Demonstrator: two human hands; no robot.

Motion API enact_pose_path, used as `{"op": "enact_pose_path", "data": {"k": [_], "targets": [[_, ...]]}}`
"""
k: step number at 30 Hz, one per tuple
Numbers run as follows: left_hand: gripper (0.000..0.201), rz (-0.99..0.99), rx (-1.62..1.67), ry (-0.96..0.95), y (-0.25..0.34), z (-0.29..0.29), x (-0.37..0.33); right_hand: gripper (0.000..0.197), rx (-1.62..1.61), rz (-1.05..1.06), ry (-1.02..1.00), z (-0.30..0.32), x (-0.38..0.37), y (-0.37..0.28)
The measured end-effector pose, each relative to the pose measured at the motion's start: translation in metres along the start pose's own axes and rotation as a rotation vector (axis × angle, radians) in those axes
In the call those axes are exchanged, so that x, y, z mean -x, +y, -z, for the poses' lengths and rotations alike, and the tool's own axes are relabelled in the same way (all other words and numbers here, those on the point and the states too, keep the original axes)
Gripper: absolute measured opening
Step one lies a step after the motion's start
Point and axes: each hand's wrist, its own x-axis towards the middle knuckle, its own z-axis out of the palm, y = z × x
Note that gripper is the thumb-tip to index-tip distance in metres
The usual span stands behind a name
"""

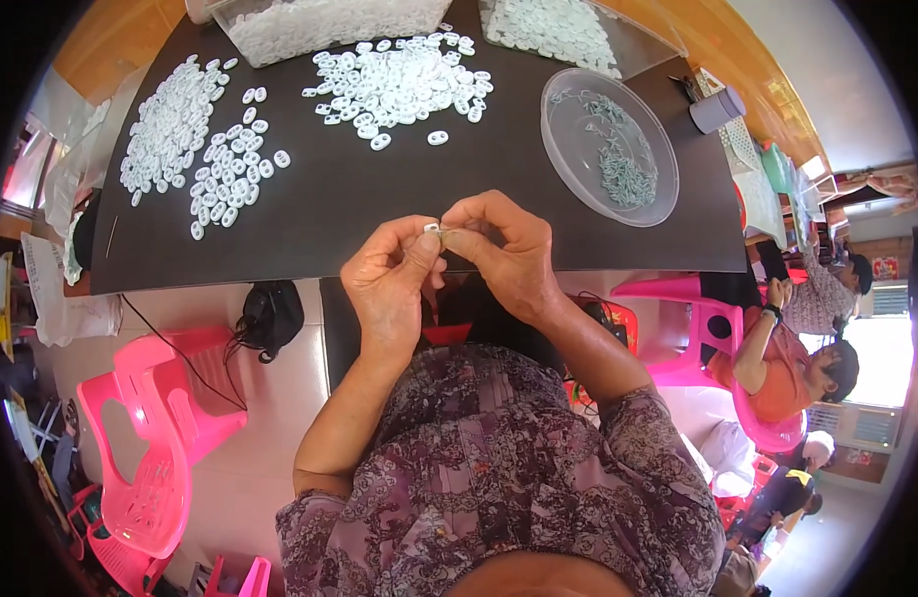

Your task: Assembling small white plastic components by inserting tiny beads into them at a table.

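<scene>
Just past the table's near edge, my left hand (387,277) pinches a small white oval plastic piece (431,228) between thumb and fingers. My right hand (509,254) meets it there, thumb and forefinger pressed together at the piece. Whatever the right fingers hold is too small and covered to make out. Beyond my hands on the dark table (329,214) lies a big heap of white two-holed oval pieces (404,85). A larger pile (175,124) and a looser group (230,174) of the same pieces lie to the left. A round clear tray (568,164) at the right contains many small grey screws (626,174).
Two clear bins of white pieces, a left bin (255,50) and a right bin (633,65), stand at the far edge. A grey cylinder (717,109) is at the far right. Pink chairs (170,438) flank me; people sit at the right, one in an orange shirt (777,383).
</scene>
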Motion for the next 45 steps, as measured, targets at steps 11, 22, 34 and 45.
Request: {"op": "enact_pose_path", "data": {"k": [11, 22, 34, 45], "targets": [[0.014, -0.067, -0.024, 0.038, -0.006, -0.005, 0.004, 0.004, 0.190, 0.246, 0.073, -0.005, -0.005, 0.014], [0.015, -0.164, -0.136, 0.031, -0.013, 0.006, -0.003, 0.004, 0.442, 0.442, -0.107, 0.001, -0.021, 0.008], [0.016, -0.050, 0.110, 0.028, -0.007, 0.010, -0.018, 0.015, 0.922, 0.595, 0.113, 0.021, -0.104, 0.051], [0.015, -0.030, 0.102, 0.037, -0.006, 0.010, -0.018, 0.011, 0.384, 0.134, -0.064, 0.022, -0.083, 0.036]]}}
